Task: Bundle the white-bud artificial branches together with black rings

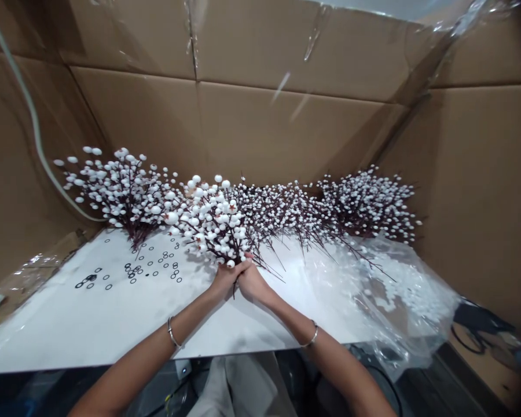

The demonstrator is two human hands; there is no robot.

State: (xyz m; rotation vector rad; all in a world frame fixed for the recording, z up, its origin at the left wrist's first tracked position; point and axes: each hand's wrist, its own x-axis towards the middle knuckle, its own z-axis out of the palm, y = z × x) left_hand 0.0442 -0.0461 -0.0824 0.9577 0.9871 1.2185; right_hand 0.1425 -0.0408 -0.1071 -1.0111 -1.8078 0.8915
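The left hand (227,278) and right hand (252,283) clench side by side around the stems of a white berry spray (212,223), firmly gripping just below its berries, above a white table (91,324), with black rings (150,266) left and more sprays (369,205) beyond.

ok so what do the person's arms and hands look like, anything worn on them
The left arm and right arm are bare, with no sleeves showing. The left hand and right hand wear no gloves. Each wrist has a thin silver-coloured bangle: a left bangle and a right bangle.
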